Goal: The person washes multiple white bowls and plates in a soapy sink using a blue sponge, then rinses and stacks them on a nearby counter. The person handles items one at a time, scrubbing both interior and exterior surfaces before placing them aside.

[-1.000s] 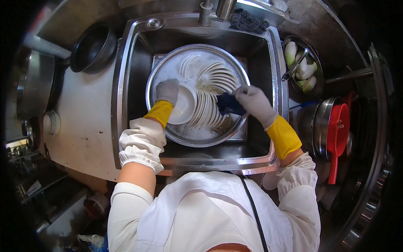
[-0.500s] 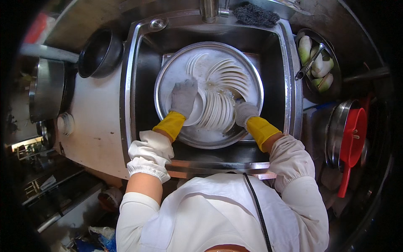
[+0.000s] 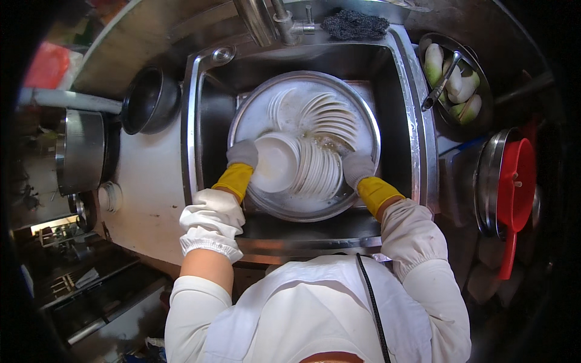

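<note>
"Plates, white, one lot: standing on edge in sudsy water within a round steel basin. Three groupings: tight row, near side; fan, far right; a few, far left. Also one white dish, inner face upward, tipped against the row's left end."

"Progress, as you judge it?"

"Partway. Done: the lot is soaped and ranked in rows. Left: all of these sit in the suds, none lifted out. Scrubbed from unscrubbed, I can't tell from where I stand."

"And the grip on each side?"

"Left hand, grey glove, yellow cuff: fingers curled in at the dish's left edge, touching it; whether they pinch the rim, not visible. Right hand, matching glove: at the row's right end, fingers pointing down and hidden; how far open, and whether anything is held, I cannot tell."

"Surroundings?"

"Sink, steel, enclosing the basin. Behind: tap, with a black mesh scrubber beside it. Left: pale surface, carrying a dark pot and a small white stack. Right: pale green vegetables in a bowl; nearer, one red strainer."
</note>
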A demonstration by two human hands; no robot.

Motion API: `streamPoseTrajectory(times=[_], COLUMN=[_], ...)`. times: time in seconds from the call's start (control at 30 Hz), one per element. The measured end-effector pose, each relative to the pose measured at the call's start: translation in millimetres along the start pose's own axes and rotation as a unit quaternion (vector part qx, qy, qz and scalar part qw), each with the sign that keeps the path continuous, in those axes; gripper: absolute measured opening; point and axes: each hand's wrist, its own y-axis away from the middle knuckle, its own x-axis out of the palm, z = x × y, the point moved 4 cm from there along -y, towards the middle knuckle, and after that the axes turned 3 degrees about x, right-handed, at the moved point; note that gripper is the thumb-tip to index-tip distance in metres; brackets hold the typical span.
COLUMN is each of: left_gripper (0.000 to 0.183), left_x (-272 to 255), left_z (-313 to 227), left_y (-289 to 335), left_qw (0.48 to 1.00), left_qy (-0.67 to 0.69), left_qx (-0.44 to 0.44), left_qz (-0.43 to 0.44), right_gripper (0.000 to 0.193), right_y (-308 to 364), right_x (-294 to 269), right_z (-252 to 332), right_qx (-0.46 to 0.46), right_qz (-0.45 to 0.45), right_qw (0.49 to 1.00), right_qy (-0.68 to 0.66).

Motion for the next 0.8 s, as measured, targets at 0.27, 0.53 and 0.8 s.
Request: streamPoseTrajectory(times=[0.27,0.53,0.8], left_gripper=[0.021,0.018,0.024], left_x=[22,-26,-14], left_z=[-13,-75,-104], left_y=[32,44,23], left_qw=[0.999,0.916,0.915], left_qy=[-0.040,-0.006,-0.044], left_qx=[-0.011,0.290,0.381], left_qz=[0.002,-0.276,-0.128], right_gripper=[0.032,0.030,0.031], right_y=[28,8,-1], right_x=[4,29,37], right_z=[10,-3,-10], right_qx=[-0.152,-0.093,-0.096], right_qz=[-0.018,-0.074,-0.058], right_qw=[0.966,0.988,0.992], right_qy=[0.209,0.100,0.058])
